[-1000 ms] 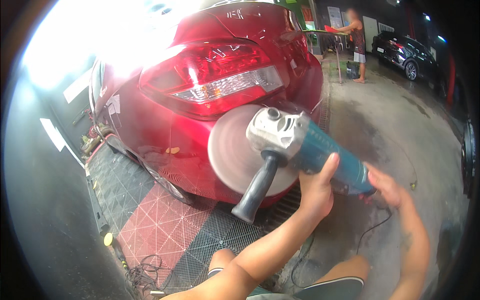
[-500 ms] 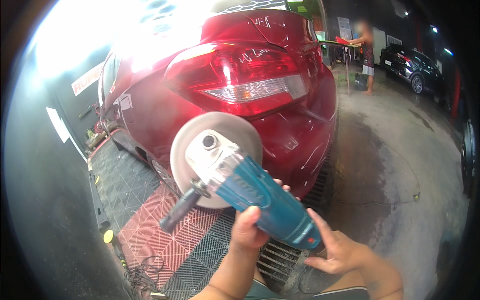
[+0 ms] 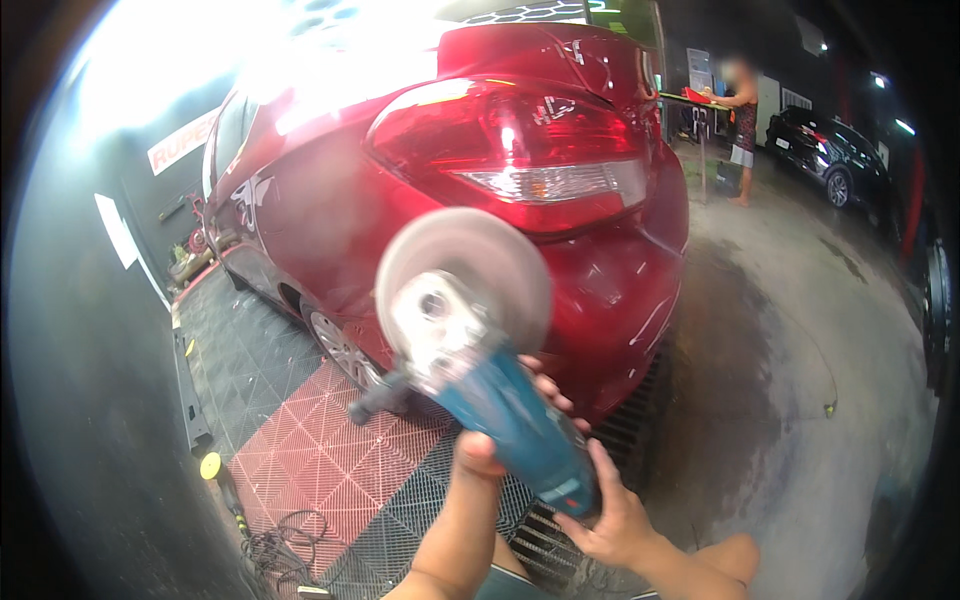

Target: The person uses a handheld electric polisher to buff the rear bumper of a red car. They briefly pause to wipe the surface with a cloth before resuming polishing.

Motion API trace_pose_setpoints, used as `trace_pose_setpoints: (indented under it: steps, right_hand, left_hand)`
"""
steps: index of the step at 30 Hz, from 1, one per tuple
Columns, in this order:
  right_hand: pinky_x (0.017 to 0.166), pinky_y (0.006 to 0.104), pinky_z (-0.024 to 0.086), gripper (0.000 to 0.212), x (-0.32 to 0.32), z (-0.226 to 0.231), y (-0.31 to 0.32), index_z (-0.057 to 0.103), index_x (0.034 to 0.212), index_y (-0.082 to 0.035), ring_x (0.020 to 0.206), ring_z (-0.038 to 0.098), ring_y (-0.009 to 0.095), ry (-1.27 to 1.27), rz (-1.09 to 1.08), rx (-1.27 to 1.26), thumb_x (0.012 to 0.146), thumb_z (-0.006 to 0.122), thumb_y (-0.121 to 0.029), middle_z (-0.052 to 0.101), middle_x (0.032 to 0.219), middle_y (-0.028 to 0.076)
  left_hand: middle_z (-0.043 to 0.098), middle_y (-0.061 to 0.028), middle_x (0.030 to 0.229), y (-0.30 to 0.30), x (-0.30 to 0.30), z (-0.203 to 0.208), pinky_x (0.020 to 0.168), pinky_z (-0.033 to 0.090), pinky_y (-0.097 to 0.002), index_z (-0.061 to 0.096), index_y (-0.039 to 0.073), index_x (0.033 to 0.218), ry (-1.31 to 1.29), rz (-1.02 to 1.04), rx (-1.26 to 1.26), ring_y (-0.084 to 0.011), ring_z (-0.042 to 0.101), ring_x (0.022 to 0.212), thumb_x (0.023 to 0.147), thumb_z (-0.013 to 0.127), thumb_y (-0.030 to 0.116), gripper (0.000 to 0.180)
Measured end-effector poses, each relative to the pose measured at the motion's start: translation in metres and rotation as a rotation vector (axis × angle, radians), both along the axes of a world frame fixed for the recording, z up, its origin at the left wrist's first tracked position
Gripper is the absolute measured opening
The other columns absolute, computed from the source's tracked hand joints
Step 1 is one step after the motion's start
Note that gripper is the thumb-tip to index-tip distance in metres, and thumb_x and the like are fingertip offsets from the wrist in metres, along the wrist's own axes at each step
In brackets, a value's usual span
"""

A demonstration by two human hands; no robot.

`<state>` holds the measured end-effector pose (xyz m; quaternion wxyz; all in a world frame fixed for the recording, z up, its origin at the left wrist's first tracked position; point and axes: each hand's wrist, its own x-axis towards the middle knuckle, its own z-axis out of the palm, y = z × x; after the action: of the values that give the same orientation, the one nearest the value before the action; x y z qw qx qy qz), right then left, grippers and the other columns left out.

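Note:
My left hand (image 3: 480, 462) is wrapped around the middle of a teal car polisher (image 3: 515, 420), with its fingers showing on the far side. At the polisher's tail end, my right hand (image 3: 615, 520) has its thumb and fingers around the housing. The round pale pad (image 3: 490, 250) is blurred and faces the rear corner of a red car (image 3: 590, 330), just below the tail light (image 3: 520, 150). Whether the pad touches the paint I cannot tell. A black side handle (image 3: 378, 402) sticks out left of the metal head, with no hand on it.
Red and grey floor tiles (image 3: 330, 440) and a drain grate (image 3: 555, 545) lie below. At lower left are a second tool with a yellow pad (image 3: 210, 466) and a tangled cord (image 3: 290, 545). Farther back, a person (image 3: 742, 125) stands at a table near a black car (image 3: 830, 150).
The polisher has moved a little right and turned more upright, with its pad nearer the tail light. My right hand has closed in around its tail end.

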<state>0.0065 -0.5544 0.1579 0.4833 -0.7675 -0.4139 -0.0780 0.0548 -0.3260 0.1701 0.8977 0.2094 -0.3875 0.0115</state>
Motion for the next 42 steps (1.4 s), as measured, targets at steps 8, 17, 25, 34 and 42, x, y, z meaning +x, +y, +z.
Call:
trace_pose_setpoints:
  steps: [8,17,25,34,42]
  right_hand:
    - [0.115,0.0454,0.047,0.108,-0.027,-0.058,-0.026,0.017,0.168,-0.004,0.146,0.053,0.039,0.330,-0.122,0.072,0.085,0.085,-0.015,0.042,0.164,0.027]
    - [0.088,0.0524,0.059,0.104,0.009,0.038,0.038,0.008,0.171,-0.016,0.096,0.075,0.047,0.431,0.086,-0.150,0.095,0.079,-0.026,0.075,0.106,0.028]
    - [0.095,0.0539,0.059,0.102,0.006,0.021,0.031,0.014,0.170,-0.018,0.111,0.072,0.048,0.371,0.022,-0.141,0.093,0.081,-0.028,0.071,0.125,0.031]
    - [0.094,0.0514,0.060,0.101,-0.016,-0.102,-0.017,0.029,0.165,-0.018,0.109,0.073,0.046,0.439,-0.230,-0.040,0.083,0.085,-0.032,0.074,0.123,0.025]
    - [0.090,0.0535,0.060,0.098,-0.010,-0.117,0.004,0.027,0.165,-0.020,0.106,0.073,0.047,0.406,-0.225,0.008,0.085,0.083,-0.033,0.074,0.120,0.026]
  left_hand:
    - [0.060,-0.0220,0.142,-0.036,-0.016,-0.029,0.118,0.045,-0.0599,0.030,-0.001,0.160,0.238,-0.039,0.299,-0.0406,0.060,0.135,0.069,0.095,0.025,0.114]
    - [0.053,-0.0150,0.148,0.041,0.001,0.023,0.116,0.041,-0.0751,0.023,0.009,0.164,-0.056,0.134,0.109,-0.0366,0.057,0.138,0.088,0.084,0.043,0.103]
    - [0.052,-0.0160,0.147,0.034,0.002,0.011,0.112,0.044,-0.0777,0.024,0.008,0.162,-0.059,0.112,0.113,-0.0371,0.056,0.140,0.088,0.085,0.042,0.102]
    - [0.066,-0.0215,0.130,-0.029,-0.014,-0.073,0.111,0.051,-0.0604,0.043,-0.003,0.151,0.230,0.107,0.374,-0.0419,0.064,0.127,0.064,0.100,0.025,0.108]
    - [0.062,-0.0200,0.136,-0.020,-0.013,-0.064,0.113,0.047,-0.0662,0.037,0.001,0.155,0.219,0.035,0.290,-0.0409,0.061,0.131,0.067,0.099,0.022,0.110]
